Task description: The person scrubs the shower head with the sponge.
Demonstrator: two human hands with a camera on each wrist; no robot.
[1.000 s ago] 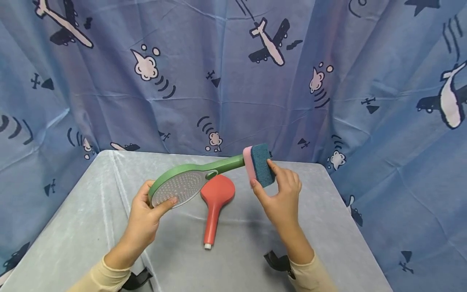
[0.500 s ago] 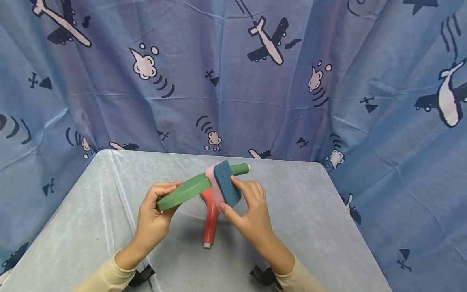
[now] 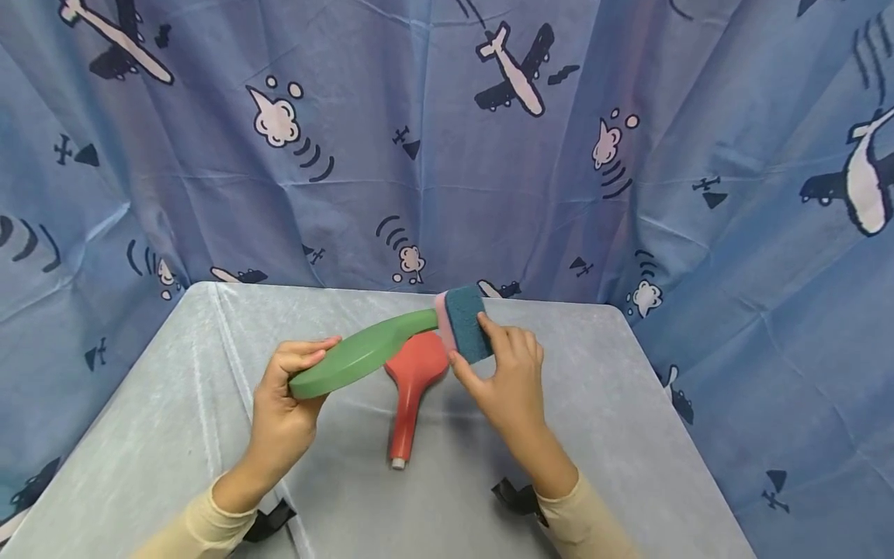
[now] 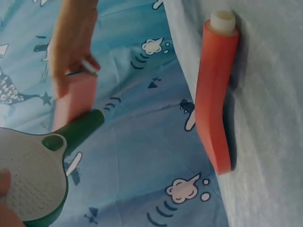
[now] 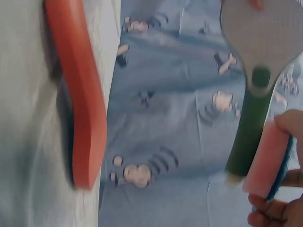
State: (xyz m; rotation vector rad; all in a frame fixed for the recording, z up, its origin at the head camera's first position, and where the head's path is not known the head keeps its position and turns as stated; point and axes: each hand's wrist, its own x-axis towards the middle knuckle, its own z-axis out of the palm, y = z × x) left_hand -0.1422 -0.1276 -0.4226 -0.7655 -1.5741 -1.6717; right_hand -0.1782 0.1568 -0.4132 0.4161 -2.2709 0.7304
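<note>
My left hand (image 3: pixel 289 400) grips the round head of a green shower head (image 3: pixel 356 355) and holds it above the table, handle pointing up and to the right. In the left wrist view its grey spray face (image 4: pixel 29 178) shows. My right hand (image 3: pixel 506 380) pinches a pink-and-blue sponge (image 3: pixel 462 324) and presses its pink side against the green handle's end (image 5: pixel 248 142). A red shower head (image 3: pixel 412 388) lies on the grey table (image 3: pixel 174 435) just below both hands, handle toward me.
A blue curtain with aeroplane and cloud prints (image 3: pixel 447 140) hangs behind and around the table. The table's far edge (image 3: pixel 545 304) runs just behind the sponge. Black straps (image 3: pixel 513 497) show at both wrists.
The sponge slid along the green handle from mid-handle out to its far end. The green shower head stays turned with its back up, as half a second ago.
</note>
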